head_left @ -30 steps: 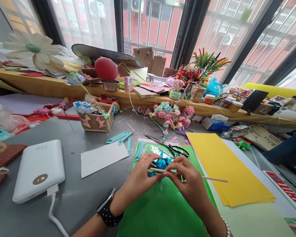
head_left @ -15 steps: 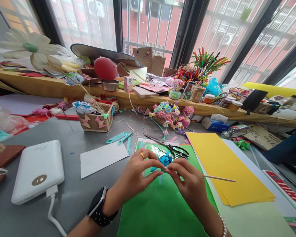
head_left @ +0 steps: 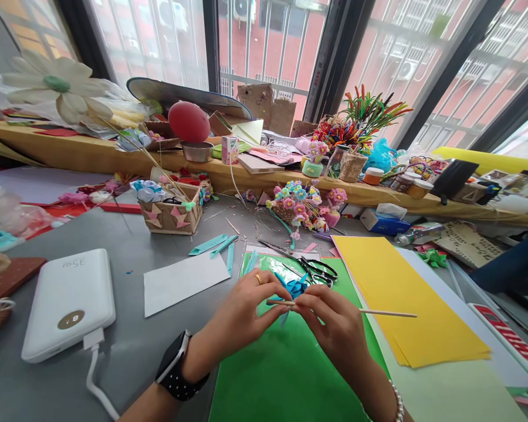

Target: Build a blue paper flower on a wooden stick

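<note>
A thin wooden stick (head_left: 389, 314) runs sideways through both hands, its darker left end showing between the fingers. My right hand (head_left: 334, 316) pinches it near the middle, and the stick's far part sticks out past the knuckles to the right. Thumb and fingers of my left hand (head_left: 242, 308) close about the left end. Just behind the fingertips is a blue folded-paper piece (head_left: 296, 287) with pointed petals; whether a finger holds it I cannot tell. Black-handled scissors (head_left: 320, 271) lie beyond it. Under the hands lies a glossy green sheet (head_left: 286, 375).
Yellow paper (head_left: 405, 299) lies to the right, a white sheet (head_left: 187, 284) and folded teal strips (head_left: 213, 245) to the left. A white power bank (head_left: 70, 305) with a cable stands at the left. Farther back are a cardboard basket (head_left: 171, 217) and a bunch of small flowers (head_left: 301, 202).
The stick's left end now shows between my left fingers, where it was hidden before. My left hand has shifted slightly down and left, and the stick's right end has drawn a little left.
</note>
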`<action>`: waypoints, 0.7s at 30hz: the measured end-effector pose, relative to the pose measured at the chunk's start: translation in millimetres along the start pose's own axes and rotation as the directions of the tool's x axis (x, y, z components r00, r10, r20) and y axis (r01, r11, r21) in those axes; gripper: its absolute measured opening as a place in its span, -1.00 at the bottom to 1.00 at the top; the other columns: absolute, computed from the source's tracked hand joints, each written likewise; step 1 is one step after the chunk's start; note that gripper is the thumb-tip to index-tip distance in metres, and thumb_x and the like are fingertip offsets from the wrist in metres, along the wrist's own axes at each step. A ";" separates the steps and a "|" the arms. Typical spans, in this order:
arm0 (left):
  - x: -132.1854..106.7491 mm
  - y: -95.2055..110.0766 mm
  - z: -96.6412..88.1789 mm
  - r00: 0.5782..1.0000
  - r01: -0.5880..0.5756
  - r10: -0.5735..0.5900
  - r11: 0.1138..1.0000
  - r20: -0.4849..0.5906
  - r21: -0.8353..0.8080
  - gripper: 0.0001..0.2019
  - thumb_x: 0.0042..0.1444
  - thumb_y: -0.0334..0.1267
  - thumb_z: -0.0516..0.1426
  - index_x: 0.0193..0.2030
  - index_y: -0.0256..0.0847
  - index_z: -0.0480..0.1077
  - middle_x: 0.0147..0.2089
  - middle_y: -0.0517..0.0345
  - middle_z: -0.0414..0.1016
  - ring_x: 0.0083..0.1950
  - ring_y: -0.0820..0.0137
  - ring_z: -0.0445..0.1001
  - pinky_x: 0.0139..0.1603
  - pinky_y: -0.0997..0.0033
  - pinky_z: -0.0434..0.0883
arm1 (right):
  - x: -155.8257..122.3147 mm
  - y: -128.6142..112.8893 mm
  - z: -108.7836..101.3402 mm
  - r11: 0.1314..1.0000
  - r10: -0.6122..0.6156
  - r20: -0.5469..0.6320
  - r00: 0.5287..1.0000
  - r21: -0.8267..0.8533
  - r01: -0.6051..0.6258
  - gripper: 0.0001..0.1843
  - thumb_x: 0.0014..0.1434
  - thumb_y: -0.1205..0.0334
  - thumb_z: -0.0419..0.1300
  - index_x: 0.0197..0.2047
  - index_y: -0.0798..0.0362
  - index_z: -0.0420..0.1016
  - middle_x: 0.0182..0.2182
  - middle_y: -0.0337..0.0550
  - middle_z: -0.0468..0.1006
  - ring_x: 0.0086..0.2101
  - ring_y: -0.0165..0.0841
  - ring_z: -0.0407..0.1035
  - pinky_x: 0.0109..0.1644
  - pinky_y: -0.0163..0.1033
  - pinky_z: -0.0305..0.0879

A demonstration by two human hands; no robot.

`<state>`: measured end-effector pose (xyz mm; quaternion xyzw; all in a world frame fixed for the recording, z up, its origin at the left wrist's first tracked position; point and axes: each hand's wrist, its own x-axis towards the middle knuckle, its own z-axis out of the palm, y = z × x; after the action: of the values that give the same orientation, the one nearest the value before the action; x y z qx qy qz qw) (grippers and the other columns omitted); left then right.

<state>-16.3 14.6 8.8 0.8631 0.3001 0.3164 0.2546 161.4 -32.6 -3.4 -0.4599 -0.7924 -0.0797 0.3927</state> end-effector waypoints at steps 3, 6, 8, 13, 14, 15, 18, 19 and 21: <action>0.0 0.8 -4.0 0.999 -0.007 0.007 1.000 0.036 0.004 -0.88 0.11 -0.25 0.08 -0.24 -0.14 0.41 -0.23 0.11 0.42 -0.15 0.30 0.35 -0.07 0.30 0.28 | 0.4 0.3 -0.2 1.000 -0.021 0.018 1.000 0.014 0.021 -0.86 0.19 0.32 0.08 -0.36 0.07 0.45 -0.44 -0.14 0.50 -0.44 -0.40 0.39 -0.38 -0.33 0.27; 0.6 2.9 -7.9 0.997 -0.014 0.013 1.000 0.076 0.002 -0.88 0.11 -0.28 0.07 -0.23 -0.14 0.41 -0.22 0.11 0.41 -0.13 0.30 0.35 -0.09 0.31 0.28 | 1.5 1.1 -1.0 0.999 -0.044 0.030 0.999 0.020 0.043 -0.85 0.19 0.32 0.09 -0.38 0.08 0.45 -0.44 -0.14 0.51 -0.46 -0.42 0.37 -0.41 -0.35 0.25; 1.2 3.5 -8.7 0.995 -0.010 0.009 1.000 0.103 0.005 -0.87 0.11 -0.29 0.07 -0.22 -0.16 0.41 -0.22 0.10 0.40 -0.14 0.31 0.34 -0.10 0.31 0.28 | 2.4 1.9 -1.1 0.999 -0.049 0.040 0.998 0.022 0.048 -0.84 0.19 0.32 0.08 -0.39 0.07 0.45 -0.43 -0.15 0.51 -0.47 -0.43 0.37 -0.41 -0.37 0.23; 1.6 -0.4 -3.0 0.993 0.011 -0.013 1.000 0.114 0.023 -0.88 0.14 -0.30 0.05 -0.28 -0.19 0.40 -0.28 0.12 0.39 -0.19 0.33 0.35 -0.16 0.33 0.28 | 3.2 4.0 1.3 0.999 -0.054 0.030 0.998 0.001 0.054 -0.79 0.22 0.27 0.05 -0.41 0.07 0.45 -0.43 -0.16 0.49 -0.51 -0.46 0.34 -0.45 -0.39 0.19; 1.4 -1.6 -1.1 0.994 0.018 -0.020 1.000 0.106 0.026 -0.89 0.13 -0.30 0.05 -0.28 -0.20 0.40 -0.28 0.13 0.39 -0.20 0.34 0.35 -0.17 0.34 0.28 | 2.8 4.5 1.9 0.999 -0.051 0.028 0.998 -0.014 0.051 -0.76 0.23 0.26 0.03 -0.41 0.07 0.45 -0.43 -0.17 0.49 -0.54 -0.48 0.32 -0.47 -0.39 0.17; 1.2 -2.7 0.9 0.995 0.025 -0.028 0.999 0.098 0.035 -0.90 0.13 -0.32 0.05 -0.30 -0.20 0.39 -0.29 0.13 0.40 -0.20 0.34 0.35 -0.18 0.34 0.28 | 2.1 5.0 2.4 0.999 -0.044 0.033 0.998 -0.028 0.045 -0.75 0.24 0.24 0.02 -0.41 0.06 0.46 -0.43 -0.17 0.49 -0.57 -0.49 0.30 -0.49 -0.39 0.16; 0.7 -4.7 6.0 0.996 0.043 -0.049 0.996 0.078 0.079 -0.92 0.11 -0.35 0.07 -0.34 -0.21 0.39 -0.31 0.14 0.41 -0.23 0.34 0.36 -0.21 0.35 0.27 | -0.6 6.9 3.3 0.999 0.002 0.086 0.996 -0.038 0.001 -0.74 0.24 0.22 0.01 -0.40 0.05 0.46 -0.42 -0.17 0.47 -0.60 -0.50 0.27 -0.51 -0.37 0.15; 0.6 -4.9 7.3 0.996 0.046 -0.053 0.994 0.070 0.099 -0.93 0.11 -0.35 0.08 -0.34 -0.21 0.39 -0.32 0.14 0.42 -0.24 0.34 0.36 -0.21 0.34 0.27 | -1.5 7.5 3.4 0.999 0.030 0.112 0.993 -0.019 -0.028 -0.76 0.23 0.22 0.02 -0.38 0.05 0.45 -0.42 -0.17 0.46 -0.59 -0.49 0.28 -0.51 -0.37 0.16; 0.6 -4.5 9.2 0.998 0.044 -0.050 0.988 0.041 0.151 -0.93 0.10 -0.35 0.09 -0.35 -0.20 0.40 -0.33 0.15 0.43 -0.25 0.33 0.36 -0.22 0.32 0.25 | -2.6 8.5 3.5 0.993 0.099 0.173 0.980 0.053 -0.109 -0.82 0.21 0.23 0.05 -0.34 0.05 0.44 -0.39 -0.16 0.44 -0.57 -0.47 0.32 -0.49 -0.37 0.21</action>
<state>-11.1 15.8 0.0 0.8793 0.3377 0.2675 0.2028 166.9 -27.8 -9.6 -0.4933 -0.8001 0.0054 0.3413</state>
